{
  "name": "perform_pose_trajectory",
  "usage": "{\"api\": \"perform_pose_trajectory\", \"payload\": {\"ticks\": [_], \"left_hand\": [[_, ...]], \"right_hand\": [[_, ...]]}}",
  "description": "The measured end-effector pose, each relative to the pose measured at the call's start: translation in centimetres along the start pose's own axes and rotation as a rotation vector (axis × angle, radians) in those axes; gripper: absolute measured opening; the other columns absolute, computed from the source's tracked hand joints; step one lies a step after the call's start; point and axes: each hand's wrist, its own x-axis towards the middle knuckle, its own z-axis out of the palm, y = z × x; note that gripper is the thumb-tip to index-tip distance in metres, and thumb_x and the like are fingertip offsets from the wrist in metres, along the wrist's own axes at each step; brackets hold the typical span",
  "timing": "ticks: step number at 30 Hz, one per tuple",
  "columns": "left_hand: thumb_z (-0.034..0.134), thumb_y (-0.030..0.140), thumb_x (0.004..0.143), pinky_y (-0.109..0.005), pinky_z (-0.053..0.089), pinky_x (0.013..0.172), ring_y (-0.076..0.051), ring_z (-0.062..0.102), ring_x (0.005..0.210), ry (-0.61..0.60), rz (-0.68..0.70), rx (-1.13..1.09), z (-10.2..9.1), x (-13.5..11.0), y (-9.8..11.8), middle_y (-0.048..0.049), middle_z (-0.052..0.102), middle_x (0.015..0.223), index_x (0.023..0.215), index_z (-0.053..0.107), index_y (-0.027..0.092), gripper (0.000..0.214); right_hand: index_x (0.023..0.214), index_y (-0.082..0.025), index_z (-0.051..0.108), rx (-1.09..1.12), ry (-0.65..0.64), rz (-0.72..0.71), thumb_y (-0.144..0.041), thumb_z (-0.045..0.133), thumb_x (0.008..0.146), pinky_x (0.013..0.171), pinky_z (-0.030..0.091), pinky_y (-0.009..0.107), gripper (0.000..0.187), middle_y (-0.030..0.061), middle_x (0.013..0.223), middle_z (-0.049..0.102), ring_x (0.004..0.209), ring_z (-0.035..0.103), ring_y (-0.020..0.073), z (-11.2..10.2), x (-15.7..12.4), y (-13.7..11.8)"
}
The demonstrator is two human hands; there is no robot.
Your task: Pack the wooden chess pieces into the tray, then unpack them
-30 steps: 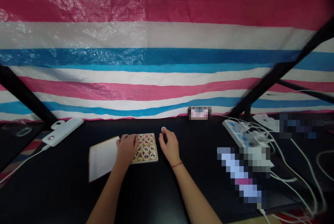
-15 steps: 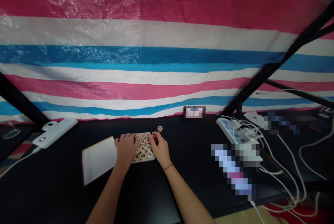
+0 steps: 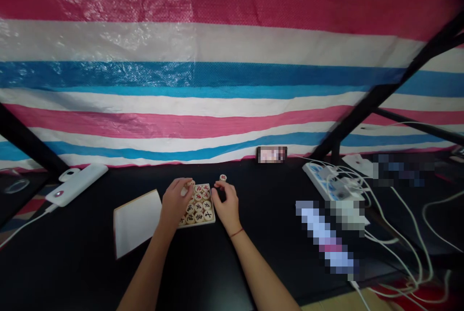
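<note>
Black surface [image 3: 90, 272] runs the full width of the view, backed by a striped plastic tarp [image 3: 232, 76] in red, white and blue. At far left lies a white power bank [image 3: 77, 184] with a white cable [image 3: 25, 226] leading from it. Next to the right lies a white pad [image 3: 136, 224] with a tan edge, just beside the left hand [image 3: 176, 203].

The left hand is closed at the fingertips, apparently pinching a round wooden piece [image 3: 190, 183] at the tray's upper left corner. The wooden tray [image 3: 197, 224] sits centrally and holds rows of closely packed pieces [image 3: 198, 207] marked with red and black characters. The tray appears nearly full; the gaps near the left hand are partly hidden.

The right hand [image 3: 226, 203] is empty, its fingers loosely curled just beside the tray's upper right corner. A red string [image 3: 236, 232] circles that wrist. One loose piece [image 3: 223, 177] lies on the surface beyond the tray, near the right fingers [image 3: 218, 185] but not touching them.

Further right stand a power strip [image 3: 321, 178] and a tangle of white cables [image 3: 395, 233]. Pixelated objects [image 3: 326, 236] there cannot be identified.
</note>
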Motion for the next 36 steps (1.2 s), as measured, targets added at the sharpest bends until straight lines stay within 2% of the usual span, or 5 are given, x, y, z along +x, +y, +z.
{"api": "perform_pose_trajectory", "payload": {"ticks": [4,16,23,29,36], "left_hand": [[0.052,0.032,0.089,-0.027,0.055,0.073,-0.016,0.066,0.085,-0.066,-0.003,-0.257,-0.2,-0.7,1.3,-0.0047,0.068,0.098,0.1,0.067,0.023,0.021],[0.052,0.036,0.09,-0.03,0.055,0.085,-0.019,0.065,0.096,-0.12,0.021,-0.202,0.4,-1.9,2.0,-0.0058,0.068,0.107,0.106,0.067,0.024,0.025],[0.055,0.043,0.087,-0.028,0.056,0.067,-0.016,0.066,0.071,-0.051,-0.131,-0.151,-0.2,-1.7,1.1,-0.0031,0.069,0.089,0.119,0.061,0.022,0.039],[0.056,0.043,0.085,-0.028,0.055,0.07,-0.015,0.063,0.068,-0.036,-0.098,-0.124,-0.2,-1.8,1.3,-0.0024,0.066,0.085,0.11,0.064,0.022,0.033],[0.057,0.043,0.083,-0.026,0.053,0.064,-0.014,0.062,0.067,-0.037,-0.111,-0.156,-0.2,-1.9,1.7,-0.0001,0.063,0.076,0.105,0.065,0.021,0.032]], "right_hand": [[0.109,-0.02,0.063,-0.087,-0.106,-0.273,-0.032,0.061,0.083,0.088,0.044,0.037,0.029,0.0076,0.1,0.069,0.098,0.058,0.0228,-0.3,-0.3,-1.5],[0.109,-0.02,0.064,-0.077,-0.205,-0.344,-0.027,0.054,0.09,0.082,0.045,0.033,0.023,0.0068,0.097,0.07,0.091,0.062,0.0198,-0.7,0.0,-1.1],[0.103,-0.016,0.066,-0.33,0.108,-0.062,-0.032,0.052,0.086,0.084,0.044,0.038,0.028,0.0119,0.102,0.067,0.094,0.058,0.0244,-2.0,2.6,3.8],[0.105,-0.018,0.065,-0.51,0.008,0.171,-0.026,0.053,0.082,0.078,0.038,0.035,0.027,0.0089,0.101,0.068,0.093,0.056,0.0258,-2.5,3.0,6.0],[0.092,-0.021,0.065,-0.52,-0.047,0.197,-0.029,0.056,0.085,0.076,0.034,0.032,0.014,0.0058,0.093,0.068,0.094,0.054,0.0245,-2.4,2.9,5.6]]}}
